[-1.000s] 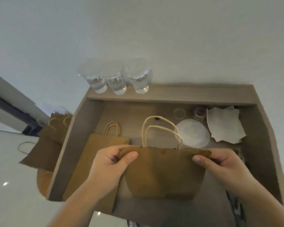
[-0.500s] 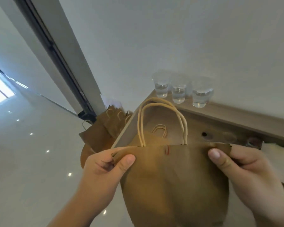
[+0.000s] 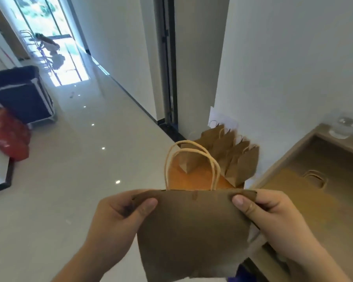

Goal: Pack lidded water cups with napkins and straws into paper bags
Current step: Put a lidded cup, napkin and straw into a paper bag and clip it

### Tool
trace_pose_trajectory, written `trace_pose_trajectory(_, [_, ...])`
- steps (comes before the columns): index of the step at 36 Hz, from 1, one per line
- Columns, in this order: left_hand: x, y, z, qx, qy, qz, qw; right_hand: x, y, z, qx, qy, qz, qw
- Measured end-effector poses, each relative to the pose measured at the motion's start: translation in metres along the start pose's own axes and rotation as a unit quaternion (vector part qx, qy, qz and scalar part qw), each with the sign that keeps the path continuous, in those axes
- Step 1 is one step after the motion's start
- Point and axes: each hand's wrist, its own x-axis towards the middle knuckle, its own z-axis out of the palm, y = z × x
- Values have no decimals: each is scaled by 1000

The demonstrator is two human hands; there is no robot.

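Note:
I hold a brown paper bag (image 3: 192,231) up in front of me by its top edge, its two pale rope handles standing upright. My left hand (image 3: 120,216) pinches the bag's upper left corner and my right hand (image 3: 267,216) pinches the upper right corner. The bag's mouth looks pressed flat. Beyond it, several upright paper bags (image 3: 232,159) stand in a row on an orange stool (image 3: 192,180) against the wall. A flat paper bag (image 3: 298,190) lies in the tray-like table (image 3: 273,167) at right. Blurred lidded water cups (image 3: 344,129) stand on its far ledge.
A glossy tiled corridor stretches to the left. A dark blue cart (image 3: 22,94) and a red box (image 3: 6,135) stand at far left. A dark door frame (image 3: 168,78) runs down the white wall ahead.
My view has swung left from the table to the corridor. The bag in both hands has moved with it, now held in front of the stool with the standing bags.

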Motion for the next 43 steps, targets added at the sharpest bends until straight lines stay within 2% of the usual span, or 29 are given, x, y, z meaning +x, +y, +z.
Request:
trace_pose_trajectory(7, [27, -27, -74, 41, 71, -5, 997, 67, 2, 77, -87, -58, 27, 994])
trace_pose_trajectory(14, [69, -66, -94, 130, 54, -36, 989, 131, 43, 99, -144, -81, 68, 984])
trace_pose_trajectory(17, [98, -80, -96, 152, 43, -48, 986, 157, 66, 110, -158, -49, 94, 982])
trace_pose_trajectory(21, [146, -100, -88, 169, 34, -57, 983, 193, 80, 115, -204, 53, 103, 972])
trace_pose_trajectory(23, [170, -110, -81, 172, 13, -73, 982, 214, 79, 111, -174, 41, 87, 980])
trace_pose_trajectory(25, [196, -118, -74, 188, -17, -97, 977, 237, 74, 110, -118, -46, 132, 983])
trace_pose_trajectory(27, [222, -124, -67, 204, -49, -117, 971, 262, 68, 114, 11, -135, 211, 968])
trace_pose_trajectory(29, [248, -128, -60, 215, -78, -115, 967, 283, 63, 119, 117, -162, 243, 949])
trace_pose_trajectory(31, [275, -134, -54, 230, -107, -98, 962, 302, 59, 123, 158, -140, 228, 951])
trace_pose_trajectory(34, [310, -138, -41, 256, -142, -79, 953, 327, 56, 128, 230, -67, 242, 940])
trace_pose_trajectory(37, [339, -146, -24, 266, -195, -98, 939, 348, 59, 126, 241, -7, 265, 934])
trace_pose_trajectory(40, [371, -160, -5, 280, -274, -139, 910, 368, 80, 123, 195, 20, 317, 928])
trace_pose_trajectory(43, [407, -166, 17, 306, -365, -165, 864, 391, 113, 119, 178, 41, 371, 911])
